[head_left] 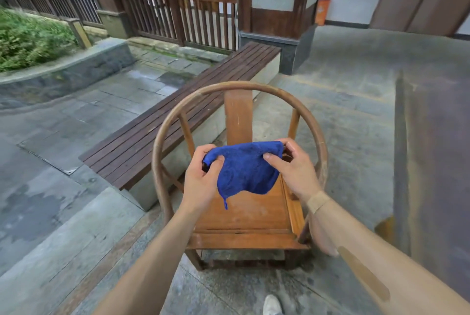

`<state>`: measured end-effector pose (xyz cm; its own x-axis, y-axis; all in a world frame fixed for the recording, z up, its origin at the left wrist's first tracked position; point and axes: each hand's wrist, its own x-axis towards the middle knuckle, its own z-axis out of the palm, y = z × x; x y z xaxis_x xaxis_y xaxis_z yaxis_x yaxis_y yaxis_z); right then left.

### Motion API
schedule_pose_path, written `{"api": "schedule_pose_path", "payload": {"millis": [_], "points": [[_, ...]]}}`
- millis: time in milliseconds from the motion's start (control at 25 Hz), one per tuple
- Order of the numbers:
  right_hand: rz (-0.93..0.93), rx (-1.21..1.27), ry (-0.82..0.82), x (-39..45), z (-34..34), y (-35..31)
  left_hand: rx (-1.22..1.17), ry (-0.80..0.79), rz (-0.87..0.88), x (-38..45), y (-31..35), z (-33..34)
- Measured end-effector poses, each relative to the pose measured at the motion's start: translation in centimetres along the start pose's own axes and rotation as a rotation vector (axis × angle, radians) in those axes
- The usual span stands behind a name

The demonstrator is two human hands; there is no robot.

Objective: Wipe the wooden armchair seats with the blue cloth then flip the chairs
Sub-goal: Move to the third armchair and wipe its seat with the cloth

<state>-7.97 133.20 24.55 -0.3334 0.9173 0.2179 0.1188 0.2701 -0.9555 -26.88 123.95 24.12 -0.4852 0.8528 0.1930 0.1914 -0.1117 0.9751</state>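
Two hands, left (201, 182) and right (295, 172), pinch one blue cloth (245, 169) seemingly above one armchair (251, 213).

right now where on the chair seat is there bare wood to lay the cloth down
The front half of the armchair seat is bare, bordered by the front rail and the side rails. The back half is crowded: the blue cloth hangs over it, held by the left hand and right hand.

A blue cloth (245, 169) hides the rear of the wooden armchair's seat (251, 213); a white shoe (272, 305) is cut off at the frame's bottom edge; the right side blurs.
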Motion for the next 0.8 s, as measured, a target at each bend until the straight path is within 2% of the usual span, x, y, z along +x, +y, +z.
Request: {"api": "schedule_pose_path", "payload": {"millis": [400, 800], "points": [[-0.022, 0.020, -0.022, 10.1, -3.1, 1.8, 0.014, 0.037, 0.024, 8.2, 0.3, 5.3], [0.057, 0.034, -0.013, 13.0, 2.9, 4.1, 0.055, -0.023, -0.033, 13.8, -4.3, 0.6]]}}
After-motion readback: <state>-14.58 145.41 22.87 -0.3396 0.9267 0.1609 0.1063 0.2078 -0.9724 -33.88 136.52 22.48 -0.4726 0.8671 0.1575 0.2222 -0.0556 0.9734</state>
